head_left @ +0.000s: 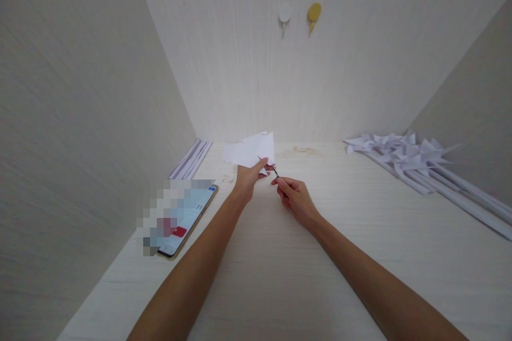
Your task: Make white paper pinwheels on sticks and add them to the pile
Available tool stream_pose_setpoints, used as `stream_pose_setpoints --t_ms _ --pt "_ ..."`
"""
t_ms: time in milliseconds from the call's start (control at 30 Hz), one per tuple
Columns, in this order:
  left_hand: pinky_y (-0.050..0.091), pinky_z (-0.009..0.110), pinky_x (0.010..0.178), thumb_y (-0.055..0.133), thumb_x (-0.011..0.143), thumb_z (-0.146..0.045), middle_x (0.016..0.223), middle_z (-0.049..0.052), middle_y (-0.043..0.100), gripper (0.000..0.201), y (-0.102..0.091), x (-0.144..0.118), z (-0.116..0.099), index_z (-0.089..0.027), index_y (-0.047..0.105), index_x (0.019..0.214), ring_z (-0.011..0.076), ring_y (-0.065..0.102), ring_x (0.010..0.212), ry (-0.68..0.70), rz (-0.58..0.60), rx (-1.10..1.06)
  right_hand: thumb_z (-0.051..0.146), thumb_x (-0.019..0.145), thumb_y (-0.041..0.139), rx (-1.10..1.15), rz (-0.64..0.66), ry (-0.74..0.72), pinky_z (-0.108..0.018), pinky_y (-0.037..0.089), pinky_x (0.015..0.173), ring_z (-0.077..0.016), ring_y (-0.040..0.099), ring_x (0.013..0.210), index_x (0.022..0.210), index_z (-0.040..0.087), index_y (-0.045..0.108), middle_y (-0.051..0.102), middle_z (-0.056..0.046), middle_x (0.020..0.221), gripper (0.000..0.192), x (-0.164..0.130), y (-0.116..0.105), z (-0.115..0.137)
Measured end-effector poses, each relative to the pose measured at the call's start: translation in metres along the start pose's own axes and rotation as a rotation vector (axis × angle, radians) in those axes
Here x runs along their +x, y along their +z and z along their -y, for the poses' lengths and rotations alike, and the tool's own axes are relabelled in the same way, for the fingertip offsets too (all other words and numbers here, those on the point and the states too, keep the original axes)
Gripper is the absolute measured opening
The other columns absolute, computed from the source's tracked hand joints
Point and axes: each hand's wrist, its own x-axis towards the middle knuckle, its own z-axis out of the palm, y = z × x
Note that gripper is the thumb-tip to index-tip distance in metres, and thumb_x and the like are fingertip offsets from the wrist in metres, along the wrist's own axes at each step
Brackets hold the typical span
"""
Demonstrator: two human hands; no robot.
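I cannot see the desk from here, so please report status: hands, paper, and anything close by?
Left hand holds folded white paper. Right hand pinches a thin dark tool at the paper's edge. Phone lies left; paper pinwheels right, both apart.

A phone lies face up at the lower left of the frame on the pale table, its screen partly blurred. Behind it, against the left wall, lies a flat stack of white paper strips. At the right edge, what look like folded paper pinwheels on long white sticks lie in a heap. High on the back wall hang a white hook and a yellow hook.
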Motion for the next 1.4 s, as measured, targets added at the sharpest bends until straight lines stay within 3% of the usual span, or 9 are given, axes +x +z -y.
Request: stream_pose_setpoints --t_ms 267,400,533,700,833,967,1167,1400 --pt "0.042 0.021 0.052 0.063 0.059 -0.016 0.069 0.001 0.060 0.014 -0.003 0.003 -0.001 -0.014 0.054 0.070 0.0109 0.060 0.059 0.025 -0.074 -0.062 0.044 0.064 0.058 0.024 0.005 0.024 -0.017 0.017 0.031 -0.0024 0.028 0.032 0.073 0.016 0.056 0.041 0.008 0.044 0.029 0.000 0.002 0.002" --pt "0.042 0.021 0.054 0.065 0.057 -0.019 0.068 0.000 0.059 0.017 -0.004 0.004 0.004 -0.015 0.055 0.069 0.0098 0.057 0.060 0.033 -0.082 -0.075 0.035 0.059 0.066 0.070 -0.077 -0.037 -0.017 0.022 0.032 -0.0028 0.029 0.034 0.070 0.017 0.053 0.036 0.011 0.042 0.024 0.002 0.000 0.001" --pt "0.043 0.023 0.056 0.069 0.052 -0.021 0.068 0.001 0.060 0.019 0.004 -0.005 0.018 -0.015 0.057 0.066 0.0107 0.055 0.061 0.030 -0.014 -0.054 0.033 0.058 0.068 0.078 -0.126 -0.054 -0.017 0.020 0.031 -0.0029 0.025 0.032 0.075 0.018 0.055 0.031 0.013 0.039 0.026 0.003 -0.001 0.000" --pt "0.044 0.024 0.059 0.068 0.054 -0.021 0.063 0.002 0.060 0.014 0.012 -0.016 0.028 -0.014 0.057 0.060 0.0120 0.056 0.061 0.023 0.110 -0.012 0.029 0.052 0.071 0.068 -0.134 -0.044 -0.019 0.017 0.031 -0.0022 0.025 0.031 0.051 0.016 0.046 0.030 0.011 0.037 0.028 0.003 -0.001 0.000" --pt "0.045 0.023 0.059 0.066 0.057 -0.020 0.079 0.004 0.064 0.017 0.003 -0.007 0.024 -0.015 0.059 0.071 0.0122 0.057 0.067 -0.049 0.014 -0.166 0.028 0.052 0.070 0.103 -0.157 -0.019 -0.019 0.017 0.032 -0.0020 0.025 0.031 0.049 0.016 0.044 0.032 0.011 0.036 0.028 0.003 -0.001 0.000" --pt "0.045 0.019 0.057 0.064 0.061 -0.017 0.073 0.004 0.064 0.012 -0.012 0.006 0.021 -0.012 0.060 0.071 0.0086 0.056 0.062 -0.077 -0.026 -0.233 0.025 0.048 0.071 0.214 -0.234 -0.001 -0.018 0.015 0.032 -0.0015 0.024 0.032 0.049 0.017 0.042 0.033 0.011 0.035 0.030 0.003 -0.001 0.003" --pt "0.044 0.019 0.053 0.066 0.058 -0.016 0.067 0.005 0.064 0.014 -0.016 0.006 0.024 -0.010 0.063 0.071 0.0090 0.055 0.057 -0.155 0.150 -0.130 0.023 0.048 0.070 0.411 -0.360 -0.067 -0.017 0.014 0.032 -0.0009 0.021 0.033 0.058 0.018 0.044 0.028 0.013 0.037 0.028 0.006 -0.007 0.012" --pt "0.040 0.019 0.043 0.067 0.060 -0.023 0.068 0.006 0.065 0.015 -0.012 0.001 0.025 -0.012 0.063 0.069 0.0082 0.052 0.050 -0.228 0.264 -0.091 0.022 0.047 0.071 0.500 -0.373 -0.066 -0.017 0.013 0.031 -0.0006 0.018 0.034 0.055 0.019 0.036 0.024 0.013 0.039 0.036 0.006 -0.009 0.013"
